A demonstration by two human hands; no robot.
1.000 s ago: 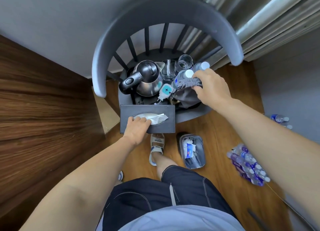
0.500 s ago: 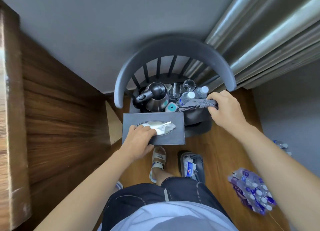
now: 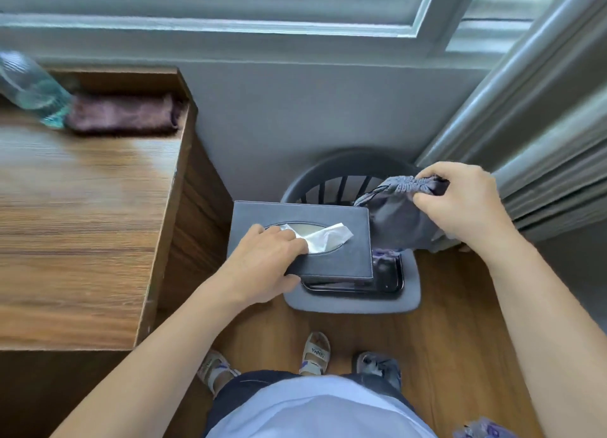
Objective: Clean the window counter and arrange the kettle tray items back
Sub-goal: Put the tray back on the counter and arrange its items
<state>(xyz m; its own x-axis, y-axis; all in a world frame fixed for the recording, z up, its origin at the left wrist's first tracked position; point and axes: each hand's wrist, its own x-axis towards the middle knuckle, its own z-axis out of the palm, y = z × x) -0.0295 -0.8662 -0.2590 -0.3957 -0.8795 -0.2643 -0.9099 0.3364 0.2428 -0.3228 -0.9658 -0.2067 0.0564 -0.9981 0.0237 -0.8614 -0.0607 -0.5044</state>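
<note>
My left hand [image 3: 262,263] grips the near left edge of a dark grey tissue box [image 3: 341,257], held in the air above the chair; a white tissue [image 3: 328,239] sticks out of its top slot. My right hand [image 3: 460,204] is closed on the gathered neck of a grey drawstring bag [image 3: 400,221], which hangs beside the box. Under them a black tray [image 3: 387,280] rests on the grey chair seat [image 3: 351,303]. The kettle and glasses are hidden behind the box and bag. The wooden window counter [image 3: 82,227] lies to the left.
A folded brown cloth [image 3: 124,114] and a blurred clear bottle [image 3: 29,89] lie at the counter's far end. Grey curtains [image 3: 542,142] hang on the right, a window above. My sandalled feet [image 3: 313,352] stand on the wooden floor; a pack of bottles [image 3: 483,431] sits at the bottom right.
Both hands have lifted the tissue box and the bag up off the chair. My view has risen, so the counter and window now show and the kettle is hidden.
</note>
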